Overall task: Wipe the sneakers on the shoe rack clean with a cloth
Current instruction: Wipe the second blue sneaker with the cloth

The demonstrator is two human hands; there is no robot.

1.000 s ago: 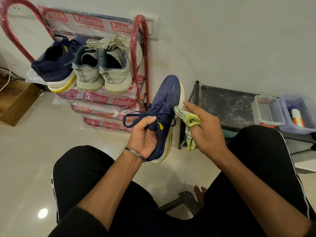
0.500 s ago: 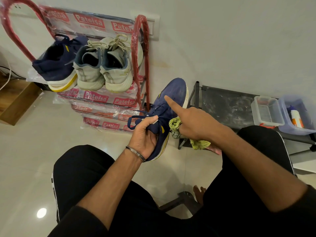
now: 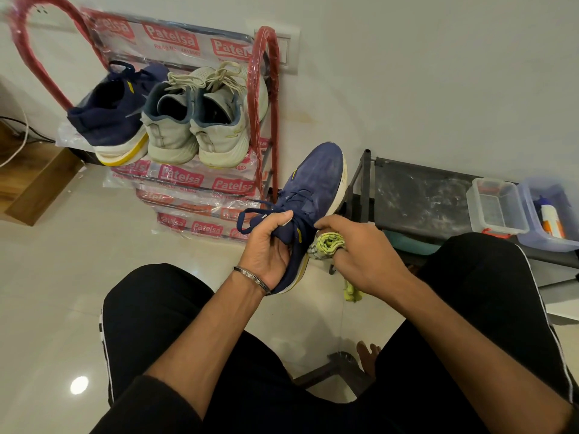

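Sneakers, three of them (image 3: 175, 120), sit on the top shelf of the red shoe rack (image 3: 263, 98) at 11 o'clock, its plastic wrap printed "Patelsa". In the middle, the left hand (image 3: 268, 249) grips a blue sneaker (image 3: 313, 195) while the right hand (image 3: 360, 252) holds a yellow-green cloth (image 3: 329, 242) just beside it. Below is a shiny pale tile floor (image 3: 62, 292), with a white wall (image 3: 438, 73) behind.

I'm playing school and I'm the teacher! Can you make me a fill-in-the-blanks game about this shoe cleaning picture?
1. The left hand holds a navy blue ____.
2. The right hand grips a yellow-green ____.
3. On the red shoe rack sit ____ sneakers in all: one navy sneaker and two grey sneakers.
4. The orange and white bottle stands inside a clear plastic ____.

Missing words: sneaker; cloth; three; box
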